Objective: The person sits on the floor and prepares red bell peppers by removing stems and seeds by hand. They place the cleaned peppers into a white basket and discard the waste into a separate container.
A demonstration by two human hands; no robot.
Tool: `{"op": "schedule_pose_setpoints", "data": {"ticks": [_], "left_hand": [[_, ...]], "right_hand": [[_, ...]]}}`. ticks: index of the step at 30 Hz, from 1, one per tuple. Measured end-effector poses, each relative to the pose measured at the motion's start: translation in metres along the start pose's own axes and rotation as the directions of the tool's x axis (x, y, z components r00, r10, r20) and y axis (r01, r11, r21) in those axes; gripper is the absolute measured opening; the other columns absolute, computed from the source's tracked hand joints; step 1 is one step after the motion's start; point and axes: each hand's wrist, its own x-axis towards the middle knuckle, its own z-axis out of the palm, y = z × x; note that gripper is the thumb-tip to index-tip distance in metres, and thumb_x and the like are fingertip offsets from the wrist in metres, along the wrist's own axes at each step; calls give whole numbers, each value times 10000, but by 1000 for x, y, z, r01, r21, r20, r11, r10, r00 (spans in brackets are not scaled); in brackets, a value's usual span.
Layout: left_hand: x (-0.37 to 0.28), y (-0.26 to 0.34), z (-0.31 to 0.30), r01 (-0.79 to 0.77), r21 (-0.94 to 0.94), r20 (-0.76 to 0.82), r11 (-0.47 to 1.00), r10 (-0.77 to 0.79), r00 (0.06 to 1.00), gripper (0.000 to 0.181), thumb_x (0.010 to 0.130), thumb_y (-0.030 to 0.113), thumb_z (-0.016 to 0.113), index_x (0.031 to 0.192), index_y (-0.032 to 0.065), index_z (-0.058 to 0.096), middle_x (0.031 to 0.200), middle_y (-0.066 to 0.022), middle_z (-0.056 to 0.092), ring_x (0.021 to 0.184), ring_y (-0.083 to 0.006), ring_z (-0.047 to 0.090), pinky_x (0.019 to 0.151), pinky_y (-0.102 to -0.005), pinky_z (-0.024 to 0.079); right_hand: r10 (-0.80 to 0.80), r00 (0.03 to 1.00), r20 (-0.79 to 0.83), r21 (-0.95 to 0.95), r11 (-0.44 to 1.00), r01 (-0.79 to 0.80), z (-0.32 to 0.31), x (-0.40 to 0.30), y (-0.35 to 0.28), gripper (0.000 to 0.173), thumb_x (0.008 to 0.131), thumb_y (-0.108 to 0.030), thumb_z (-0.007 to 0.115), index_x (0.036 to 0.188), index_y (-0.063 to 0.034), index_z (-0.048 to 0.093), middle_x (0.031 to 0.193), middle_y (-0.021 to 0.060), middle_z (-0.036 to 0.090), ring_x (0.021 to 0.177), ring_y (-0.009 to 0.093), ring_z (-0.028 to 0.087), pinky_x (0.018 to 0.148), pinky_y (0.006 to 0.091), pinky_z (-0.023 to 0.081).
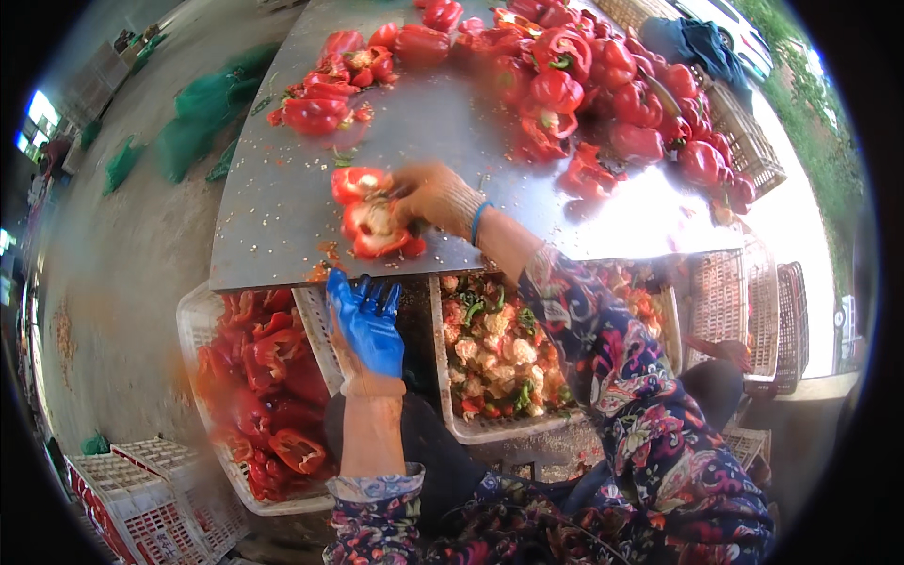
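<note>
My right hand (438, 198), in a tan knit glove, is on an opened red bell pepper (378, 222) near the front edge of the metal table (282, 205); its fingertips are partly hidden. A pale seed core shows inside the pepper. My left hand (371, 325), in a blue coated glove, is palm up with fingers apart below the table edge, holding nothing. To its left, a white plastic crate (205, 417) holds cut red pepper pieces (272, 353). Between my arms, another crate (480, 432) holds pale cores and green stems (494, 339).
A heap of whole red peppers (607, 78) covers the table's far right. Opened peppers (318, 106) lie at the far left. More crates (720, 296) stand at the right, stacked crates (162, 494) at the lower left. Green mesh sacks (198, 113) lie on the floor.
</note>
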Motion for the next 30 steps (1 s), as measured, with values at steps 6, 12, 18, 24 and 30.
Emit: {"op": "schedule_pose_setpoints", "data": {"ticks": [6, 12, 18, 24, 30], "left_hand": [[16, -8, -8, 4, -48, 355, 999, 14, 935, 439, 916, 283, 576, 1298, 93, 472, 1246, -147, 554, 1104, -303, 585, 823, -464, 557], [-25, -20, 16, -394, 263, 365, 881, 288, 886, 340, 911, 104, 585, 1233, 0, 557, 1169, -86, 577, 989, -154, 556, 897, -277, 451], [-28, -48, 29, -531, 361, 504, 767, 318, 803, 393, 931, 221, 594, 1285, 70, 514, 1178, -66, 563, 1029, -152, 550, 843, -317, 505], [-44, -67, 47, -723, 422, 634, 548, 392, 667, 468, 931, 152, 593, 1353, 40, 424, 1278, -105, 495, 1108, -198, 527, 940, -332, 454], [-44, -69, 33, -748, 344, 672, 567, 408, 618, 622, 859, 87, 615, 1410, 13, 338, 1387, -132, 407, 1251, -250, 426, 1049, -351, 357]], "right_hand": [[60, 996, -68, 10, 998, -60, 11, -76, -19, 192, 716, -16, 660, 907, -17, 679, 745, 64, 658, 612, 144, 627, 548, 295, 517], [-263, 965, -5, -882, 457, 120, 8, -128, -28, 228, 864, -268, 555, 969, -70, 594, 816, 166, 647, 746, 365, 639, 660, 463, 498], [-141, 990, 7, -797, 597, 91, -30, -125, -11, 229, 876, -264, 544, 983, -67, 595, 867, 204, 637, 813, 391, 625, 691, 459, 486], [-68, 989, -130, -710, 703, -45, -41, -125, -6, 274, 811, -239, 628, 978, -26, 669, 911, 219, 662, 819, 374, 651, 711, 421, 503], [-85, 973, -214, -494, 869, -33, -40, -134, -8, 328, 770, -217, 669, 999, 18, 656, 876, 180, 692, 779, 220, 677, 701, 344, 524]]}}
